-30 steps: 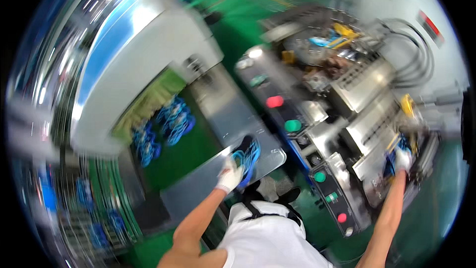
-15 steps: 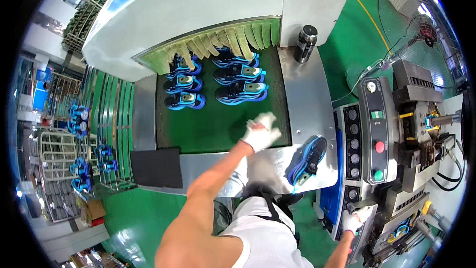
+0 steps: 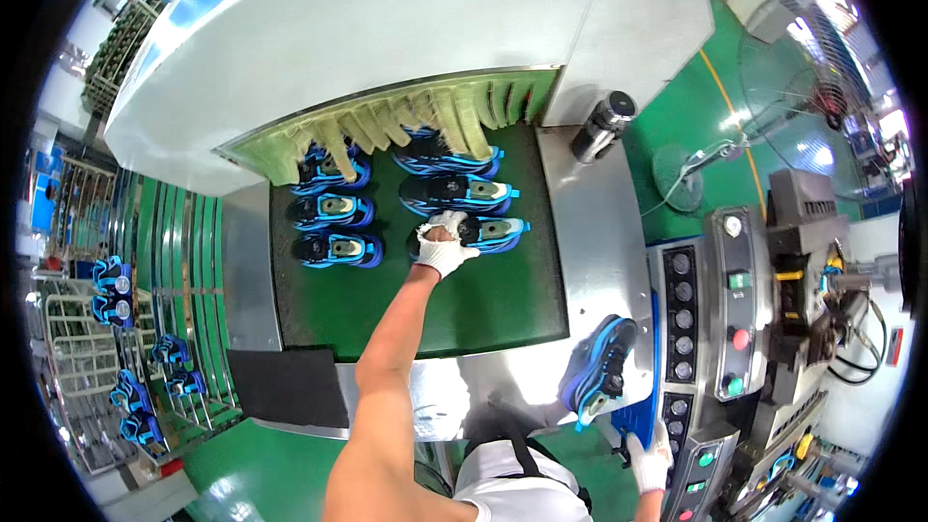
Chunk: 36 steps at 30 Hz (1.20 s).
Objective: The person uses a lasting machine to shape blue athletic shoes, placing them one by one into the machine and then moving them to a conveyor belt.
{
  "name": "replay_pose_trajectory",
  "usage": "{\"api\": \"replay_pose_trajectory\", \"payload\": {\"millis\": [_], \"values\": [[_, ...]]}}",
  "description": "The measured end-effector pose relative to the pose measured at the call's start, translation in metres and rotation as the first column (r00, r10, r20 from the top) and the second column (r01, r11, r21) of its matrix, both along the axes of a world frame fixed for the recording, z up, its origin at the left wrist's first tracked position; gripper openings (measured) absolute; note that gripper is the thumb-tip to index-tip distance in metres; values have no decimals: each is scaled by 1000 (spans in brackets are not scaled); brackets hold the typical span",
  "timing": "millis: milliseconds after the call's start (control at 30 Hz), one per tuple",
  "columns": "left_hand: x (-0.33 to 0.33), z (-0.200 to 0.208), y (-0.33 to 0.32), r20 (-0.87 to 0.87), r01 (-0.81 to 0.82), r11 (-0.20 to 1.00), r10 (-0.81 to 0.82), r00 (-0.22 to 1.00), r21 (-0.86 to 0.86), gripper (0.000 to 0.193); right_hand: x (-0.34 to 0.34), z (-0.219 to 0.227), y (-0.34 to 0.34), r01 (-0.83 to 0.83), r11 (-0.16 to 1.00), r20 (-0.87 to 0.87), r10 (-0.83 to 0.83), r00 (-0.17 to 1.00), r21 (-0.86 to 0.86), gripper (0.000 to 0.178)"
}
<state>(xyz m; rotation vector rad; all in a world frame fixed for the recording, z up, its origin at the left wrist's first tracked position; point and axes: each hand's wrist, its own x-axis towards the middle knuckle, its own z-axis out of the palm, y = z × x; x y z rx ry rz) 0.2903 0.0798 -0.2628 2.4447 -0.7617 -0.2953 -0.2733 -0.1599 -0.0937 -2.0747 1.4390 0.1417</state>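
My left hand [image 3: 443,249], in a white glove, reaches over the green belt [image 3: 464,319]. Its fingers are closed around the toe of the nearest shoe [image 3: 501,232] in the right-hand column, a black and blue sneaker still on the belt. Two more columned sneakers [image 3: 459,195] are behind it, and another column [image 3: 338,249] stands to the left. Down at the right, my gloved right hand [image 3: 651,464] hangs beside the machine's control panel [image 3: 704,464], thumb and fingers apart, holding nothing. A single sneaker [image 3: 601,367] lies on the metal ledge [image 3: 503,382] between my hands.
Fabric strips [image 3: 387,130] hang across the opening of a grey housing [image 3: 406,29]. A black flask [image 3: 604,126] stands on the right metal edge; a dark mat [image 3: 285,387] covers the left corner. Beyond are a press machine [image 3: 797,300], a fan [image 3: 812,97] and shoe racks [image 3: 82,348].
My left hand has gone from the belt's front right, forward and left, onto the nearest sneaker. My right hand has left the dark part by the lower panel. The whole view has shifted.
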Motion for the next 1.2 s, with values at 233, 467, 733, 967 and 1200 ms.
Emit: {"api": "replay_pose_trajectory", "payload": {"millis": [233, 467, 733, 967, 1200], "values": [[-106, 121, -71, -16, 407, 912, -407, 913, 45, 63, 160, 51, 8, -540, 803, 331, 596, 731, -253, 81], [-228, 299, -184, 261, 959, 266, -937, 233, 99, 41, 135, 91, -38, -601, 761, 478, 634, 607, -246, 51], [-332, 392, -318, 715, 880, 303, -514, 474, -365, 56, -81, 132, -108, 36, 689, 459, -521, 720, 724, 64], [-361, 307, -356, 422, 727, 544, -593, 686, -419, 61, -166, 133, -95, 24, 679, 663, -707, -246, 734, 82], [-338, 223, -322, -24, 339, 921, -349, 937, -191, 56, -208, 58, -61, 532, 512, 726, -595, -346, 674, 20]]}}
